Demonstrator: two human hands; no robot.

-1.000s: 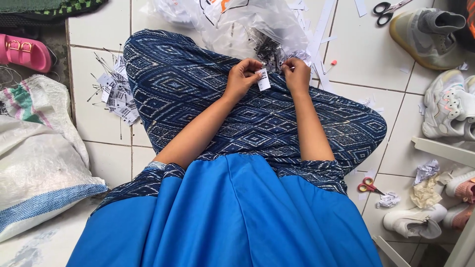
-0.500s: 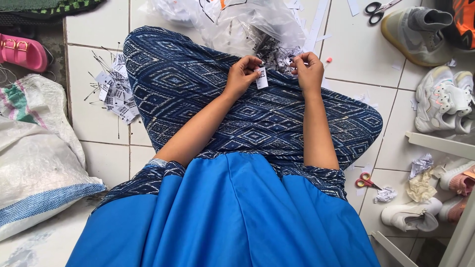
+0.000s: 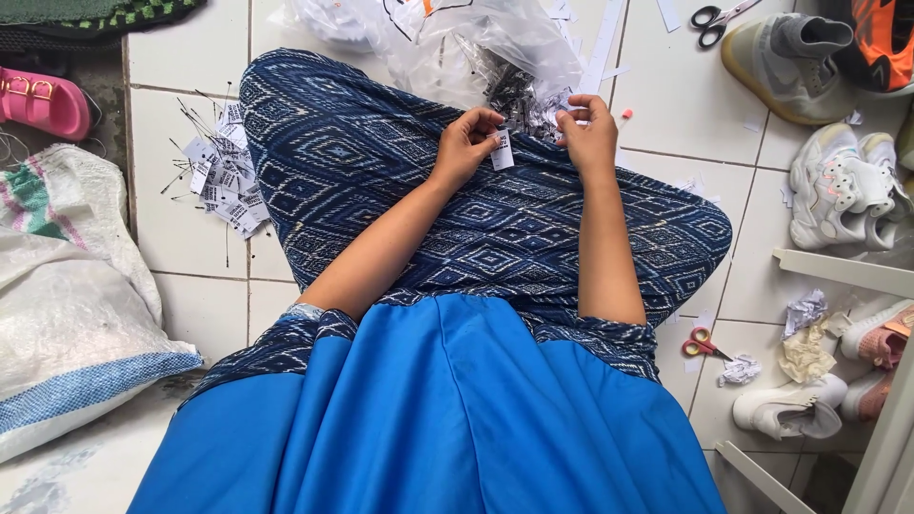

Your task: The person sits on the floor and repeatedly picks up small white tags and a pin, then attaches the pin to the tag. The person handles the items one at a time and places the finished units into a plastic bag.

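Seated on tiled floor [image 3: 190,247], lap in blue patterned cloth [image 3: 495,238]. Left hand [image 3: 466,145] pinches a small white tag [image 3: 502,149] between thumb and fingers, over the far knee. Right hand [image 3: 590,133], fingers curled narrow, reaches into the tag heap [image 3: 519,95] in a clear plastic bag [image 3: 476,48]. Finished tags pile [image 3: 221,179] by floor's left edge.

Viewpoint: one head-worn camera, above the blue patterned lap [image 3: 457,219].
Facing: steeply down and forward over the lap to the white tiled floor [image 3: 181,228].
Nearness: close; the lap fills the frame's centre, the blue top just below it.
Reach: floor beyond and on either side of the lap.
Shared: single view only.
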